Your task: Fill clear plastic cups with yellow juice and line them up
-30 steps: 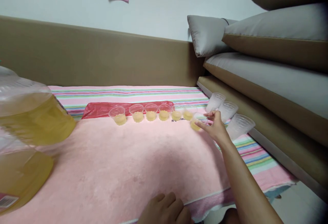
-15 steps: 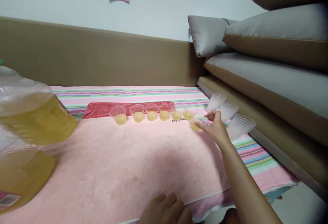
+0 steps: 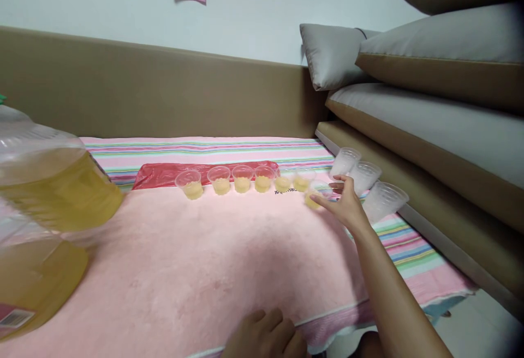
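Clear plastic forms the portion cup (image 3: 320,189) at my right hand (image 3: 347,205); it stands upright on the pink cloth (image 3: 172,265), in front of the red plastic bag (image 3: 164,175) and past its right end. From my remote station I read the right-hand pose as follows: forearm extended from the lower right, thumb at the cup's near side, forefingers arched at its far right side, with a gap between them spanning the cup. I cannot tell whether they press on its wall. My left hand (image 3: 268,336) is well in front of the bag, at the cloth's near hem; its fingers are curled together, and I cannot tell whether they grip anything.

Surrounding items: six clear cups (image 3: 242,184) with yellow contents form a row, four along the bag's front edge, two past its right end. Three nested cup stacks (image 3: 382,202) are farther right of the bag, just beyond the right hand, limiting clearance there. Two large jugs (image 3: 61,191) of yellow liquid occupy the area left of the bag. Piled cushions (image 3: 442,123) bound the far right.
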Demonstrator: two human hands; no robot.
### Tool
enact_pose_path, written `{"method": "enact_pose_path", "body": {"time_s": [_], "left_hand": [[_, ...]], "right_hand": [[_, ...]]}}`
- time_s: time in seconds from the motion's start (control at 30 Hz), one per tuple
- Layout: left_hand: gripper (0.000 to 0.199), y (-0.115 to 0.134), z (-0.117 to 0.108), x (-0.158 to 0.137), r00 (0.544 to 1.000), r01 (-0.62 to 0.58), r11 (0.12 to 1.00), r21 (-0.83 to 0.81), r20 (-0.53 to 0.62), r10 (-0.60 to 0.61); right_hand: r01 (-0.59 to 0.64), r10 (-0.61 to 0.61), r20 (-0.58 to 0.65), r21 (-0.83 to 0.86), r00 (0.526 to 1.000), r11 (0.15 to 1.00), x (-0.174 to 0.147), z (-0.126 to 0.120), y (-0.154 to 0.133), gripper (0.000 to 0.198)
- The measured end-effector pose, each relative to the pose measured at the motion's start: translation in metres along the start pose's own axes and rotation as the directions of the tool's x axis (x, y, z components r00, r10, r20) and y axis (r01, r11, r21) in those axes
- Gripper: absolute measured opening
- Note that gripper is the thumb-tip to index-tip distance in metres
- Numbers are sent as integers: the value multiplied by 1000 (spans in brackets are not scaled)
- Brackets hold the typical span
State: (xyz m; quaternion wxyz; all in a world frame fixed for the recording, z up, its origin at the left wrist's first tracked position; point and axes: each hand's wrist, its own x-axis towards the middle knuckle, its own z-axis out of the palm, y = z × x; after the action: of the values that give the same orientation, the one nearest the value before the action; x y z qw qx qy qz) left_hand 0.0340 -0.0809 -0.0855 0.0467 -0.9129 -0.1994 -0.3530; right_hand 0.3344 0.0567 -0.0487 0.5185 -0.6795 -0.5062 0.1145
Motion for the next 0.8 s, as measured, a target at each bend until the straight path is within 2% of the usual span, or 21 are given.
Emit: {"method": "enact_pose_path", "body": {"time_s": [0.2,0.37,0.47,0.53,0.63,0.67,0.7,0.73,0.8], "left_hand": [[39,1,-1,2,1000,-2,1000,3,-11,2],[41,1,-1,1,1000,-10,1000,-2,-6,10],[44,1,-2,1,1000,-17,1000,-4,-4,17],[45,1,-3,3,1000,-19,1000,-2,-17,19],[44,1,-5,5,999,-28,1000,-11,-27,28],[44,2,-5,6,999,-35,999,-16,-26,35],[44,2,-6,6,999,-45,999,-22,-24,44],[44,2,-6,6,998,-53,998,-28,-22,52],[44,1,-7,7,998,-66,997,-41,-16,65]], "right_hand": [[31,-22,-116,80,993,996,0,-6,-3,74],[144,-124,-199,85,972,986,-4,-12,-13,68],[233,-207,-257,75,944,970,-10,-22,-23,60],[306,-268,-360,53,894,951,-14,-33,-31,54],[381,-328,-573,-30,751,924,-20,-55,-35,43],[382,-333,-626,-60,705,922,-22,-63,-32,40],[357,-323,-659,-88,679,930,-24,-70,-26,40],[311,-300,-673,-108,676,944,-26,-77,-18,45],[178,-226,-663,-140,714,974,-30,-88,5,66]]}}
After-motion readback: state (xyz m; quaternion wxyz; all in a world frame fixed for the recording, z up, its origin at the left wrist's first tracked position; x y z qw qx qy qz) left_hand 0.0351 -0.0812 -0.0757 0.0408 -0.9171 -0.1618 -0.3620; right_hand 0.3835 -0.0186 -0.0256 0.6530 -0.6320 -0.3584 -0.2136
